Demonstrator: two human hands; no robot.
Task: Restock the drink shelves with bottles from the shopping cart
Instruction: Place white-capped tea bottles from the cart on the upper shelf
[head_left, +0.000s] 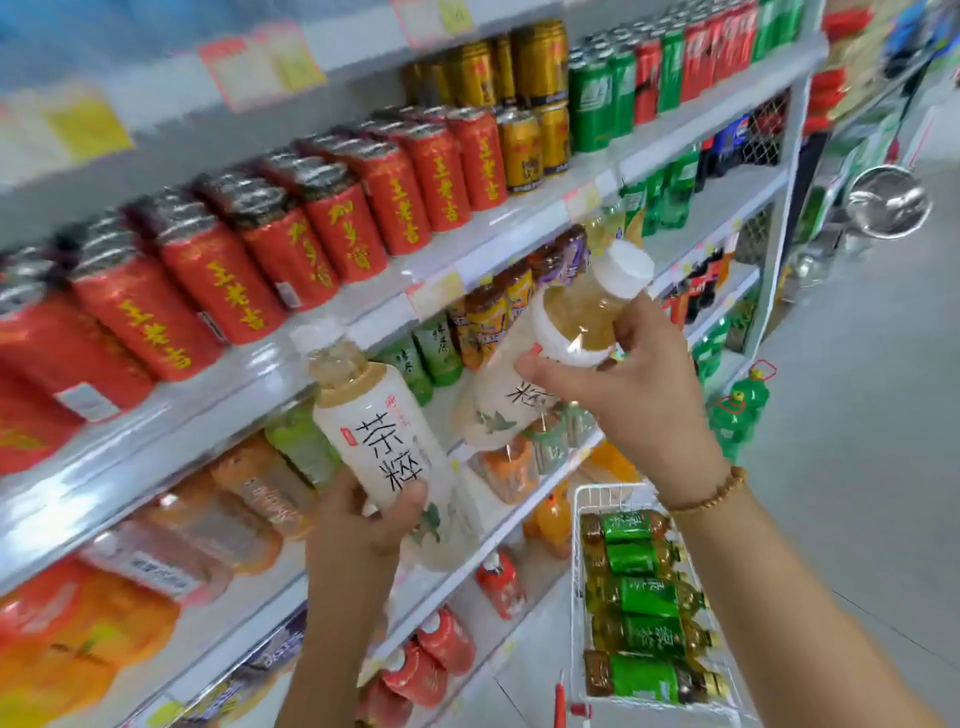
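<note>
My left hand (366, 525) grips the lower part of a white-labelled tea bottle (379, 431) with black characters, held nearly upright in front of the drink shelves. My right hand (634, 384) holds a second white-labelled tea bottle (550, 358) by its upper part, tilted with its white cap toward the upper right. Both bottles hang in front of the third shelf (535, 514), beside green tea bottles (426, 358). The white wire shopping cart (576, 571) stands at lower right, holding several green-labelled tea bottles (644, 597) lying on their sides.
Red cans (291, 249) line the shelf above, with gold cans (524, 145) and green cans (597, 98) to the right. Orange drink bottles (244, 499) and red-labelled bottles (431, 660) fill lower shelves. Green bottles (737, 410) stand on the grey floor by the shelf's end.
</note>
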